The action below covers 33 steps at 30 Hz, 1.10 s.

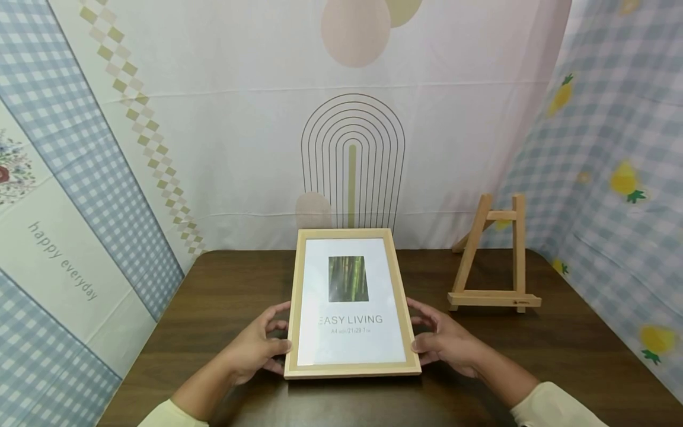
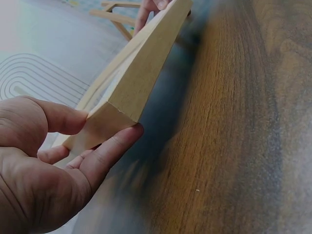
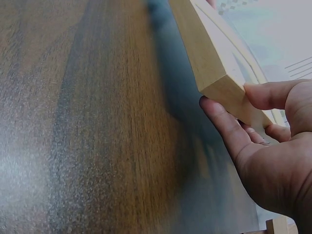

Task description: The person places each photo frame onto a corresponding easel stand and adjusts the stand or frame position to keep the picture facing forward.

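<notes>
A light-wood picture frame is held between both hands at the middle of the dark wooden table. Inside it, a white sheet shows a bamboo picture and the words EASY LIVING. The left hand grips its left side near the lower corner, thumb at the front edge and fingers under it. At the opposite lower corner the right hand grips the right side the same way. Both wrist views show the frame's near edge raised above the tabletop, fingertips beneath it.
A small wooden easel stands at the table's back right, its ledge facing forward. A patterned cloth hangs behind the dark wooden table. Checked cloths hang at the left and right sides.
</notes>
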Each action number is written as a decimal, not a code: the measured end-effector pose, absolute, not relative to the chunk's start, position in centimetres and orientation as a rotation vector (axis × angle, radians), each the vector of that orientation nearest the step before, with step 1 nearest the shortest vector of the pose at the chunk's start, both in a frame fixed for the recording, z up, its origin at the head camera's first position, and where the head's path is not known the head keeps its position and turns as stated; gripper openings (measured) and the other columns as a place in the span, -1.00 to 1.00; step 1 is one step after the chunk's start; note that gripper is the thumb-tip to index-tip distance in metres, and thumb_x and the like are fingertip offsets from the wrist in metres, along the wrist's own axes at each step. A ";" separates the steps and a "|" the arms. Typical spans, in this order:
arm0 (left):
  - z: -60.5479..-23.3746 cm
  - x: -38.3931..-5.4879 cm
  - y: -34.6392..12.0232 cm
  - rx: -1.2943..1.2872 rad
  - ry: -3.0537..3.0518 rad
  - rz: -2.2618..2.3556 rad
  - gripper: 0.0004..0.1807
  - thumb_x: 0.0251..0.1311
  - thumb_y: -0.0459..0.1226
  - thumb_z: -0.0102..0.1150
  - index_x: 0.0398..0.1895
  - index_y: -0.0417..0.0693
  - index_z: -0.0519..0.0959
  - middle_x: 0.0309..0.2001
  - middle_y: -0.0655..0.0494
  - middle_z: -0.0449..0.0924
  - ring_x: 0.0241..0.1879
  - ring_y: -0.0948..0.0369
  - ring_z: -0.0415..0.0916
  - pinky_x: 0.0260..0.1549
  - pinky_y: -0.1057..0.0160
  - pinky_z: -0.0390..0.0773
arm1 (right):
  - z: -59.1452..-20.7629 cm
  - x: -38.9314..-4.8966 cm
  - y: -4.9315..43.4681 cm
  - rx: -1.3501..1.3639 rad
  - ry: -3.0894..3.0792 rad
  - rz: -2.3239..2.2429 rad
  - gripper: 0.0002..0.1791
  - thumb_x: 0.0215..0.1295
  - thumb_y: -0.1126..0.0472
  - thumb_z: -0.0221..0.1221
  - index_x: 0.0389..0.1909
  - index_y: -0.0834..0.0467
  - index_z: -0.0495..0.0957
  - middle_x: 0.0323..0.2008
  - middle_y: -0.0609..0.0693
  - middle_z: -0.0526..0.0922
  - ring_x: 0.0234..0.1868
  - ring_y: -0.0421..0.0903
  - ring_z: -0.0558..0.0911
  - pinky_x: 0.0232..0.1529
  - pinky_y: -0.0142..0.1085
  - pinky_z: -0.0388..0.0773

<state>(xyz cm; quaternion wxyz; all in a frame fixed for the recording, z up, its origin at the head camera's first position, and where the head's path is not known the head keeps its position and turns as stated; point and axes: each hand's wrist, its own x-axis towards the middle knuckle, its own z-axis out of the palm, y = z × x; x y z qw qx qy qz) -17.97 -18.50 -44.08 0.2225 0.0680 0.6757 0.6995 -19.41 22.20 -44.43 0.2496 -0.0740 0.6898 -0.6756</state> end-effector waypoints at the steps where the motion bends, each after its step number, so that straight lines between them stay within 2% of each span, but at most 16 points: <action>1: -44.1 -18.0 -18.5 0.188 1.872 1.931 -0.07 0.30 -0.57 0.16 0.62 0.02 -0.05 0.27 -0.39 0.19 -0.14 -0.11 0.63 -0.29 -0.20 0.71 | -44.4 -19.4 22.2 -0.208 1.881 -1.841 0.07 0.21 0.48 0.25 0.65 0.03 -0.09 0.40 0.44 0.12 -0.06 0.22 0.68 -0.17 0.17 0.69; 6: -44.0 -18.1 -18.4 0.193 1.896 1.928 -0.07 0.30 -0.57 0.16 0.63 0.02 -0.06 0.28 -0.40 0.17 -0.15 -0.08 0.64 -0.32 -0.18 0.72 | -44.5 -19.5 22.3 -0.236 1.898 -1.848 0.07 0.23 0.48 0.24 0.66 0.03 -0.11 0.42 0.46 0.07 -0.06 0.23 0.68 -0.17 0.18 0.69; 33: -44.1 -18.6 -17.9 0.208 2.013 1.926 -0.05 0.30 -0.60 0.15 0.63 0.08 -0.05 0.33 -0.39 0.17 -0.12 -0.06 0.65 -0.39 -0.11 0.72 | -43.9 -19.8 22.5 -0.308 1.949 -1.866 0.06 0.30 0.50 0.22 0.67 -0.03 -0.14 0.45 0.47 0.06 0.00 0.21 0.66 -0.14 0.17 0.69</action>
